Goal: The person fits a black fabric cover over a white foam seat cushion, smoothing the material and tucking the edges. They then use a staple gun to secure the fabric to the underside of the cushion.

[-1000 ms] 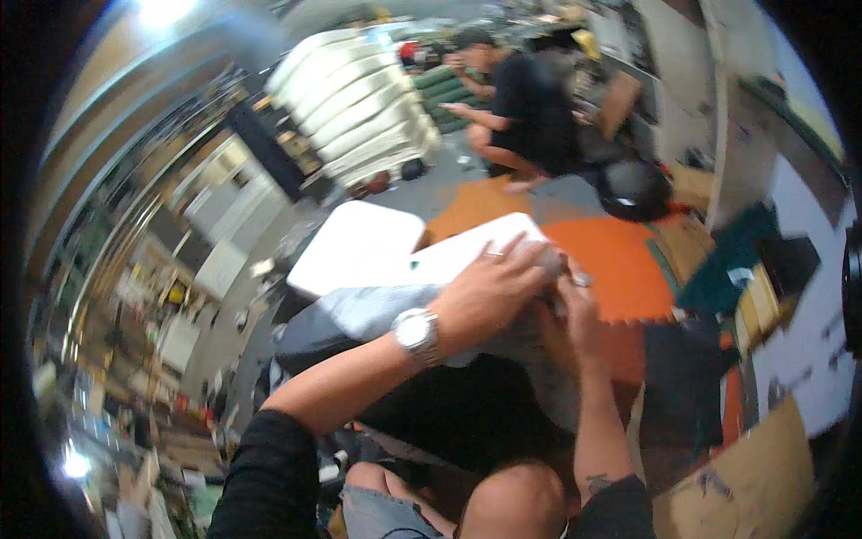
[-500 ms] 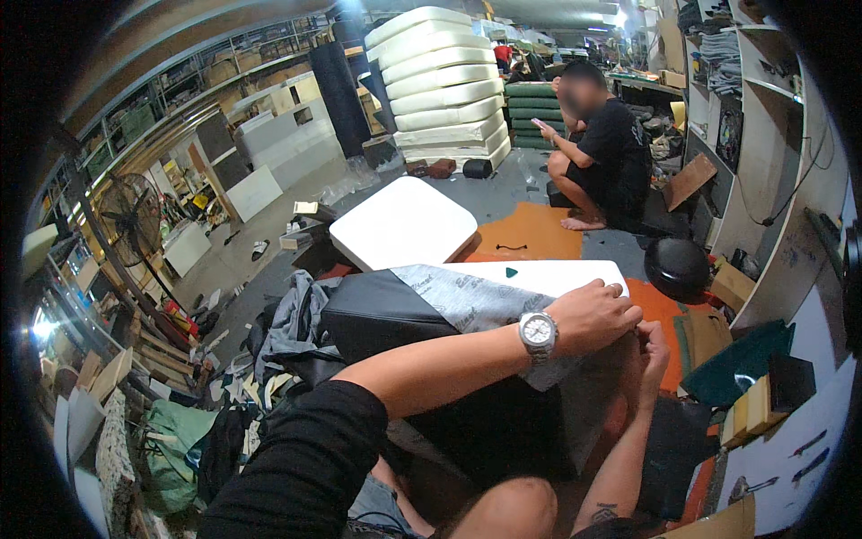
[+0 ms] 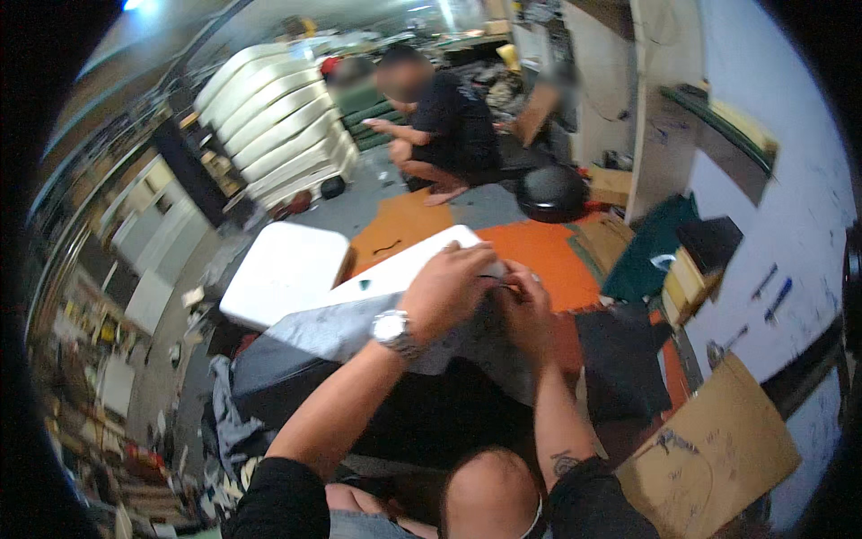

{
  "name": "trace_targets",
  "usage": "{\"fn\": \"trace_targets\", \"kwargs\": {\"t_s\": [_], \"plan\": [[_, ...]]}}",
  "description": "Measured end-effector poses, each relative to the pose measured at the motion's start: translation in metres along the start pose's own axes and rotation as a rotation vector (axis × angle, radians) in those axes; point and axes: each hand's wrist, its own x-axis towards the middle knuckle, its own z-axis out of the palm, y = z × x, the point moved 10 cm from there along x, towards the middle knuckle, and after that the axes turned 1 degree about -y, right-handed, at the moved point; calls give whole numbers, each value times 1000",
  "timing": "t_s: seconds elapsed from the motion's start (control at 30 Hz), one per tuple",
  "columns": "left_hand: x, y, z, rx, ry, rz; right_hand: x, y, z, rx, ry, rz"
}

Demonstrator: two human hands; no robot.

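Observation:
A white foam cushion (image 3: pixel 409 269) lies in front of me, partly inside a black cover (image 3: pixel 278 366) whose grey lining (image 3: pixel 328 325) is turned outward. At the cushion's far right corner my left hand (image 3: pixel 453 283), wearing a metal watch on its wrist, is closed on the cover's edge. My right hand (image 3: pixel 528 310) pinches the same edge close beside it, fingertips nearly meeting the left hand's. The exact grip is partly hidden by the fingers. A small dark green triangular piece (image 3: pixel 365 285) rests on the white foam.
Behind lies another white cushion (image 3: pixel 283 269) beside orange sheets (image 3: pixel 548 256). A person (image 3: pixel 444 126) squats farther back, near a tall stack of white cushions (image 3: pixel 274 117). A round black stool (image 3: pixel 552 193) stands beyond my right hand; cardboard (image 3: pixel 709 449) lies at right.
The view has swung to the right, shifting the room leftward and tilting it. Both hands stay at the cushion's corner, with the right hand's fingers now more visible.

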Motion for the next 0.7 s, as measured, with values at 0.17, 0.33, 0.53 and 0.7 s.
{"fn": "trace_targets", "kwargs": {"t_s": [0.17,0.33,0.53,0.7], "plan": [[10,3,-7,6,-100,80,1,12,8,25,-27,57],[18,5,8,117,-177,81,6,11,3,99,-59,87],[15,-10,12,220,-221,-28,18,16,9,-160,-83,-56],[19,-23,-3,-18,-167,35,4,90,-12,305,-12,191]]}}
